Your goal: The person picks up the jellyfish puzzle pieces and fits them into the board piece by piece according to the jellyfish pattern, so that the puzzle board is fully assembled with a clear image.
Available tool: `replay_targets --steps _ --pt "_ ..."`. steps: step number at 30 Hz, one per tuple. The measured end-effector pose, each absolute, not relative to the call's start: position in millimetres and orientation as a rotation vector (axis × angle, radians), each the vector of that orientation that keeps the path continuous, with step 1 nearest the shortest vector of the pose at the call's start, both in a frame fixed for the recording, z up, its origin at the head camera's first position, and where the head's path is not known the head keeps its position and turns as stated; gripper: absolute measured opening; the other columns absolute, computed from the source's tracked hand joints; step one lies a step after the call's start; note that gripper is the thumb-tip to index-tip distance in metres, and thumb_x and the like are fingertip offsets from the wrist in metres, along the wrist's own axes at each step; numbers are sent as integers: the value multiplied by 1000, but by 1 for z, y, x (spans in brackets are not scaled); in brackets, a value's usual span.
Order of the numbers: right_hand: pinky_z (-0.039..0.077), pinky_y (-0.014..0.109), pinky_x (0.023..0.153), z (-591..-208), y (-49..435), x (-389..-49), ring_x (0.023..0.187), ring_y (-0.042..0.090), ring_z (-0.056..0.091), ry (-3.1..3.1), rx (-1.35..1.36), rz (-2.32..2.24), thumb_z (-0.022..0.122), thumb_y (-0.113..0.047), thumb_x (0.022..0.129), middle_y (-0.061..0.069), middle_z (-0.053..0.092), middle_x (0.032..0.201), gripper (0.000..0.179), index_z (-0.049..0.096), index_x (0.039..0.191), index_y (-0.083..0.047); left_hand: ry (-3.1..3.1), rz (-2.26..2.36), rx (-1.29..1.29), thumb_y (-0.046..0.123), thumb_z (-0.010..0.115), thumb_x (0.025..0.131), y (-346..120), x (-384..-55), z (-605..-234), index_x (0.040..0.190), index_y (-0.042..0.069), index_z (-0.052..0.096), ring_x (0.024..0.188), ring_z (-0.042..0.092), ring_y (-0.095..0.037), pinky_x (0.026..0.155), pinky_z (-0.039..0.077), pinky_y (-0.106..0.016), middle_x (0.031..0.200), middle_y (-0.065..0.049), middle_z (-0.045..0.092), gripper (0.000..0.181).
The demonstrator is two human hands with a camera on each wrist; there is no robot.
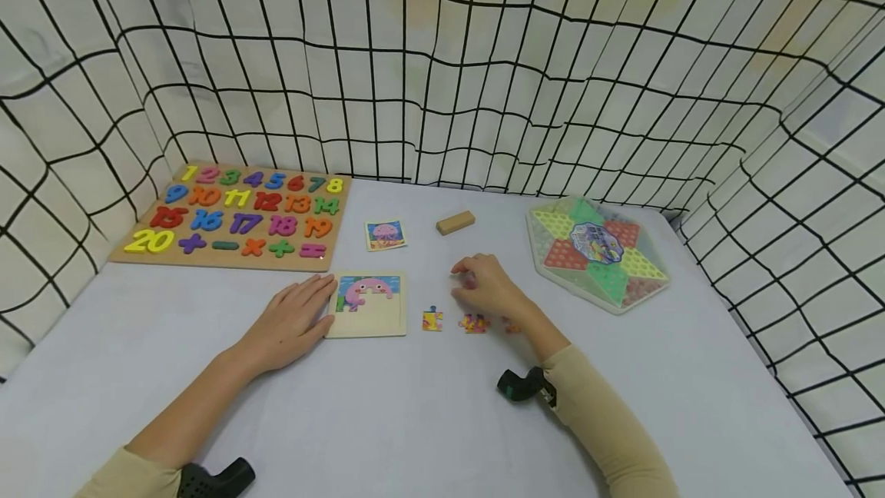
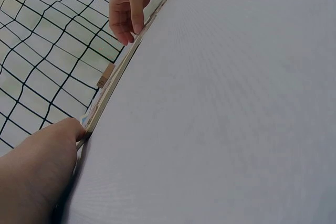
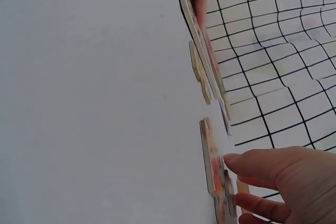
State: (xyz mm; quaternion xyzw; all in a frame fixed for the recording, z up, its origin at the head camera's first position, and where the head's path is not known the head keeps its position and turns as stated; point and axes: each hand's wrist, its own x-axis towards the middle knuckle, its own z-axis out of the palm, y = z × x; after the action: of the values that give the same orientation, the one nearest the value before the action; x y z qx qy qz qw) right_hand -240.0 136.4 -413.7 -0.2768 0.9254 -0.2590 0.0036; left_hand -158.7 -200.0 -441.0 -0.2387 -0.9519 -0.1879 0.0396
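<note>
Square pale-wooden puzzle board [image 1: 374, 317] — left of the right hand [image 1: 489, 285]
Left hand [image 1: 293, 321] touches its edge, fingers straight; right hand (can't tell its grip) is nearer the multicoloured jigsaw pieces [image 1: 474, 323].

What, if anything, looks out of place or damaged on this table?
Nothing visibly spilled or damaged stands out; the puzzle board is merely unfinished, with loose pieces lying to its right.

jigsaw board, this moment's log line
left hand: touching jigsaw board | right hand: near loose jigsaw pieces, grip unclear | jigsaw board: partly filled
</note>
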Motion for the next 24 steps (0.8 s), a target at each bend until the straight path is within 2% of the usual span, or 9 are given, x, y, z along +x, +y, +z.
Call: replay_targets --steps 7,15,24 --pt "40 36 82 -412 153 -238 93 21 47 2911 -809 -707 71 -25 79 6 57 96 35 62 108 -7 -2916 -570 -731 30 48 94 -200 -159 -440 141 -1 30 135 17 -34 106 14 -53 146 -17 28 59" --pt "40 33 73 -413 164 -237 91 22 45 2873 -773 -745 70 -30 81 6 54 94 37 62 109 -8 -2920 -578 -725 30 48 94 -200 -159 -440 141 -1 30 135 17 -34 106 14 -53 146 -17 28 59" --pt "38 35 73 -412 162 -241 91 24 42 2841 -741 -731 69 -31 81 6 52 93 36 59 108 -9 -2919 -584 -720 29 49 94 -199 -158 -439 141 -1 30 135 17 -34 106 13 -53 146 -17 28 59"
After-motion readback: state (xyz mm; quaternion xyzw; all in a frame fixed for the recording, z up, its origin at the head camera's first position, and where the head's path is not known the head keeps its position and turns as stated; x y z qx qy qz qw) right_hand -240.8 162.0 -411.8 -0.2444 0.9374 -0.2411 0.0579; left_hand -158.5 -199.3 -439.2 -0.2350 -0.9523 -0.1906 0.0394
